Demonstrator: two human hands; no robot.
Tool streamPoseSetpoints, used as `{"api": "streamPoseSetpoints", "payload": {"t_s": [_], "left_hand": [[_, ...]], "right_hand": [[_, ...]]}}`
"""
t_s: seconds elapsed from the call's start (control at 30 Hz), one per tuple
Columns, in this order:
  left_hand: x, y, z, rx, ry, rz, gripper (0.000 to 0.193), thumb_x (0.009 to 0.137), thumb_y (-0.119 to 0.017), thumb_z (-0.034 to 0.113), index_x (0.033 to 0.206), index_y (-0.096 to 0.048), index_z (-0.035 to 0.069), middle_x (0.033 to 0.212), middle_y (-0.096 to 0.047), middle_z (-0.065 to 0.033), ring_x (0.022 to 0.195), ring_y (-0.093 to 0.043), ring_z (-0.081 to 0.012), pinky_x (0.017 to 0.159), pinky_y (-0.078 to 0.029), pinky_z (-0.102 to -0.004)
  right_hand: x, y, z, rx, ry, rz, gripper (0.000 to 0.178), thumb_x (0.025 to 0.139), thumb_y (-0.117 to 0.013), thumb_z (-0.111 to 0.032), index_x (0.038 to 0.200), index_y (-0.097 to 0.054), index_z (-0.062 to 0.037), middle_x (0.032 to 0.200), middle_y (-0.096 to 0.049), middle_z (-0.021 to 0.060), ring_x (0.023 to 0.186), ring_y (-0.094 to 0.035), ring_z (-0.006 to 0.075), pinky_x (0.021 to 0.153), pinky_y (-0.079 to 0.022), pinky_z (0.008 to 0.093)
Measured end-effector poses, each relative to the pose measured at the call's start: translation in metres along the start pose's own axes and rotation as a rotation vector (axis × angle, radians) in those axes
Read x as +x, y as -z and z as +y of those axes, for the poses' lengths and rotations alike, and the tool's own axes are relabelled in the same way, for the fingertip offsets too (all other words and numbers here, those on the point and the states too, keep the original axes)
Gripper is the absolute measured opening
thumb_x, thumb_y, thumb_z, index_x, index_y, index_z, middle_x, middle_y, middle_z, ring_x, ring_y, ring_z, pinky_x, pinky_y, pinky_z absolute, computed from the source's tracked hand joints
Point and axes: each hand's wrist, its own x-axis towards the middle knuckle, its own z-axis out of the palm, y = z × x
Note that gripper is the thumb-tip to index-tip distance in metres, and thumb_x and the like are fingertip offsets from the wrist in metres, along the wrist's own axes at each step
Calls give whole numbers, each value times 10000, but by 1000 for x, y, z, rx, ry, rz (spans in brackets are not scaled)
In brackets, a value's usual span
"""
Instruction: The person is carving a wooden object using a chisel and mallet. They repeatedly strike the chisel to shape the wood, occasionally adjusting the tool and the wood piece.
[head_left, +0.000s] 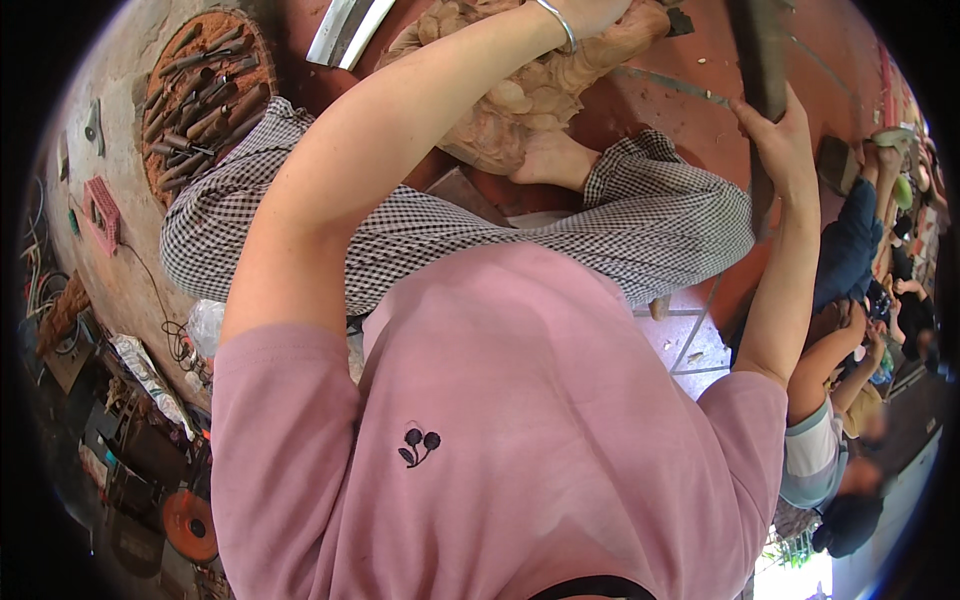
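Note:
A large carved piece of pale brown wood (510,105) lies on the tiles before my crossed legs, with my bare foot (560,160) against it. My left hand (592,12), below a silver bangle (560,22), is over the far side of the carving; the top edge cuts it off, hiding its fingers. Off to the right, my right hand (780,135) is closed round a long dark wooden bar (756,55), the thumb on its near side. The bar runs out of view at the top.
Left of my knee is a round tray (262,50) of chisels and sawdust. Shiny metal strips (348,30) lie beyond it. A pink plastic basket (102,212), cables and an orange disc (190,525) are at the far left. Other people (850,250) sit close on my right.

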Motion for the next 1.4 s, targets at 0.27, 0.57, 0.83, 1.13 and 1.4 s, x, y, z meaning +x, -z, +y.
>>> {"api": "streamPoseSetpoints", "payload": {"t_s": [0.27, 0.57, 0.83, 1.13, 1.4], "left_hand": [[4, 17, 1, -81, 10, 68, 686, 1044, -316, 511, 674, -555, -14, 562, -522, -127, 576, -548, -188, 569, -432, -349], [-18, 51, 30, -582, -9, 51, 269, 1038, -484, 311, 944, -548, 68, 775, -599, -40, 670, -578, -115, 582, -456, -238], [-103, 111, 33, -580, 193, 122, 122, 971, -578, 63, 1067, -502, 72, 1010, -660, -77, 962, -639, -148, 862, -521, -300], [-123, 113, 16, -539, 31, 151, 243, 894, -661, -32, 1058, -512, 68, 1006, -660, -45, 987, -636, -143, 855, -523, -278], [-120, 116, 5, -544, -139, -43, 142, 880, -644, -62, 988, -560, -24, 1028, -670, -129, 1060, -643, -196, 953, -528, -307]], "right_hand": [[3, 3, 0, 3, 77, 76, 452, 826, -742, -194, 1221, -600, -26, 790, -622, 14, 704, -567, 104, 666, -467, 272], [-3, 6, -11, -4, 127, 74, 446, 811, -765, -213, 1191, -620, -30, 801, -597, 1, 720, -545, 100, 687, -458, 261], [-20, 12, -50, -118, 220, 85, 426, 834, -751, -182, 1212, -616, -38, 845, -587, -12, 788, -547, 106, 768, -454, 277], [-18, 2, -176, -475, 761, -38, 469, 765, -707, -11, 1213, -569, -28, 1049, -666, 133, 995, -648, 231, 842, -482, 348], [-26, -29, -249, -867, 1085, 133, 441, 673, -685, 50, 1090, -562, -25, 895, -618, 130, 862, -626, 315, 705, -475, 390]]}}
